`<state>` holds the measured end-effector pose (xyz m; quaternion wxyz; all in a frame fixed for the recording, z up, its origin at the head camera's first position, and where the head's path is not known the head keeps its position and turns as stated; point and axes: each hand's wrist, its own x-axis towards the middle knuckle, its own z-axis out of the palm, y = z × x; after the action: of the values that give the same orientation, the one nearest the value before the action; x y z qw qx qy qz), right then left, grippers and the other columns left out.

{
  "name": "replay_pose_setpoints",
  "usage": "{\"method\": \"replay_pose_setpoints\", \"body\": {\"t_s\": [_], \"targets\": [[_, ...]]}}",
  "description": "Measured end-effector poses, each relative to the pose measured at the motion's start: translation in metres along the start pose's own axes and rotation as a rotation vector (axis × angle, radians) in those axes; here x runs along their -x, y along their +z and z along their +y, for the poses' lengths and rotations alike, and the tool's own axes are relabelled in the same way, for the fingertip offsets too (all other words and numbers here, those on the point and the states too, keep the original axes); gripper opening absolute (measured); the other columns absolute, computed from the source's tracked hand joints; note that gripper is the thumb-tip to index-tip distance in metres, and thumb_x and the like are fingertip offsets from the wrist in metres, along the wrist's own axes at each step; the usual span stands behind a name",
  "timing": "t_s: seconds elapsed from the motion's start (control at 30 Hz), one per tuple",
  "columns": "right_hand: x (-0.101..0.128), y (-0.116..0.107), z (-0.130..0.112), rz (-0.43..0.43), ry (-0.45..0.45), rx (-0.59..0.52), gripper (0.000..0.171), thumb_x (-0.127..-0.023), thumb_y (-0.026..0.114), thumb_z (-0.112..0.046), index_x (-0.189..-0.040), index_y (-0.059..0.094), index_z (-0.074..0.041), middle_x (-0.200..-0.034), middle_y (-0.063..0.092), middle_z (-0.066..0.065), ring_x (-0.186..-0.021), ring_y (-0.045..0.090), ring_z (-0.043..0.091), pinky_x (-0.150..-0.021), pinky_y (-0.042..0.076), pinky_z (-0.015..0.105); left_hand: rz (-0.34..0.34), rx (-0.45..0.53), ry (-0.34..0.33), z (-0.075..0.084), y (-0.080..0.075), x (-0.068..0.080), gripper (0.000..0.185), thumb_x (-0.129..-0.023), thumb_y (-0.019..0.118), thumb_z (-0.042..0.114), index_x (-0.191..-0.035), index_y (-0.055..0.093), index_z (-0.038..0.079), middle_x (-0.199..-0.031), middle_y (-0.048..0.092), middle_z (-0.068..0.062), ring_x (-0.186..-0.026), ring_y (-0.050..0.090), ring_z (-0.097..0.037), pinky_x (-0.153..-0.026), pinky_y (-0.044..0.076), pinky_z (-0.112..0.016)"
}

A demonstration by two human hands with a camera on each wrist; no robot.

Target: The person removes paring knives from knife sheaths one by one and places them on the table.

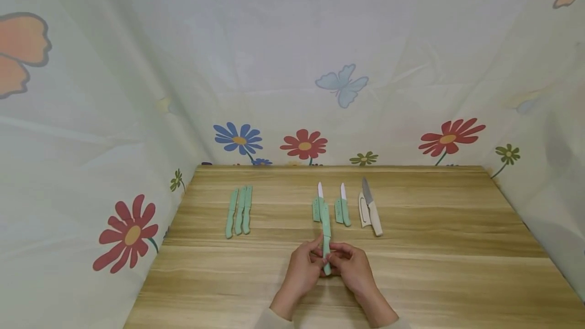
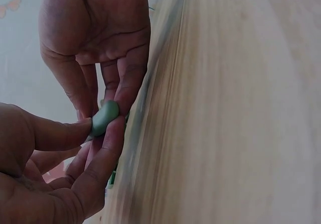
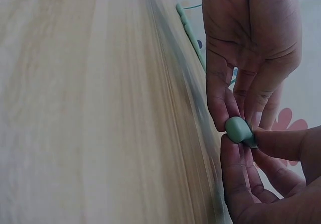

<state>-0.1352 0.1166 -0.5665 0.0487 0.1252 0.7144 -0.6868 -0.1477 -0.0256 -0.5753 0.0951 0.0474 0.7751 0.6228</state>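
Note:
A mint-green knife in a matching sheath (image 1: 326, 222) points away from me, held over the table by both hands. My left hand (image 1: 303, 265) pinches its handle from the left, and my right hand (image 1: 354, 265) pinches it from the right. Both wrist views show the rounded handle end (image 2: 105, 117) between the fingertips of the two hands. Just beyond the held knife lies a green knife with a bare white blade (image 1: 320, 190), its handle partly hidden; a green sheath (image 1: 316, 210) is beside it.
Right of these lie another bare green knife (image 1: 345, 212) with its sheath (image 1: 338, 211), then a cream-handled knife (image 1: 376, 220) beside a cream sheath (image 1: 364, 212). Three sheathed green knives (image 1: 239, 215) lie at the left. Printed curtains (image 1: 274, 65) border the wooden table (image 1: 439, 268).

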Motion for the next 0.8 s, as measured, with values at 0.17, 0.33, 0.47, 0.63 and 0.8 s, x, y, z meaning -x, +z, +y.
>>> {"method": "replay_pose_setpoints", "body": {"t_s": [0.17,0.33,0.47,0.63,0.8], "targets": [[-0.0003,-0.0003,0.0006,-0.002,0.002,0.006,0.028,-0.091,0.069,0.007,-0.119,0.070,0.011,-0.090,0.071,0.015,-0.078,0.069,0.019,-0.064,0.063,0.031,-0.006,-0.001,0.004,-0.0014,-0.0003,-0.0008,0.067,-0.090,0.066,-0.013,-0.150,0.052,0.010,-0.105,0.061,-0.010,-0.078,0.064,-0.009,-0.062,0.061,-0.024],[-0.0012,-0.0005,0.0013,-0.002,0.006,0.016,0.029,-0.091,0.069,0.007,-0.120,0.069,0.011,-0.091,0.071,0.016,-0.078,0.069,0.019,-0.065,0.063,0.031,-0.011,0.004,-0.003,-0.0023,-0.0005,-0.0012,0.066,-0.090,0.066,-0.013,-0.151,0.053,0.011,-0.106,0.062,-0.010,-0.080,0.064,-0.010,-0.062,0.061,-0.025],[-0.0015,-0.0006,0.0022,0.000,0.011,0.030,0.029,-0.092,0.068,0.007,-0.120,0.069,0.011,-0.092,0.070,0.015,-0.077,0.068,0.018,-0.064,0.062,0.030,-0.022,0.021,0.004,-0.0035,-0.0014,-0.0004,0.067,-0.090,0.066,-0.014,-0.151,0.053,0.010,-0.105,0.063,-0.012,-0.081,0.065,-0.013,-0.063,0.062,-0.026],[-0.0020,-0.0020,0.0027,0.005,0.010,0.019,0.030,-0.091,0.069,0.007,-0.121,0.068,0.011,-0.093,0.070,0.015,-0.077,0.068,0.018,-0.064,0.062,0.030,-0.042,0.084,0.004,-0.0033,-0.0035,0.0010,0.066,-0.090,0.068,-0.012,-0.150,0.054,0.011,-0.107,0.064,-0.015,-0.083,0.066,-0.015,-0.065,0.063,-0.030],[-0.0012,-0.0045,-0.0005,0.006,0.017,0.008,0.030,-0.091,0.069,0.006,-0.121,0.068,0.011,-0.092,0.070,0.014,-0.079,0.069,0.019,-0.066,0.063,0.031,-0.063,0.086,0.016,-0.0041,-0.0077,-0.0059,0.058,-0.092,0.070,-0.003,-0.148,0.057,0.008,-0.108,0.065,-0.013,-0.084,0.066,-0.011,-0.067,0.063,-0.028]]}}
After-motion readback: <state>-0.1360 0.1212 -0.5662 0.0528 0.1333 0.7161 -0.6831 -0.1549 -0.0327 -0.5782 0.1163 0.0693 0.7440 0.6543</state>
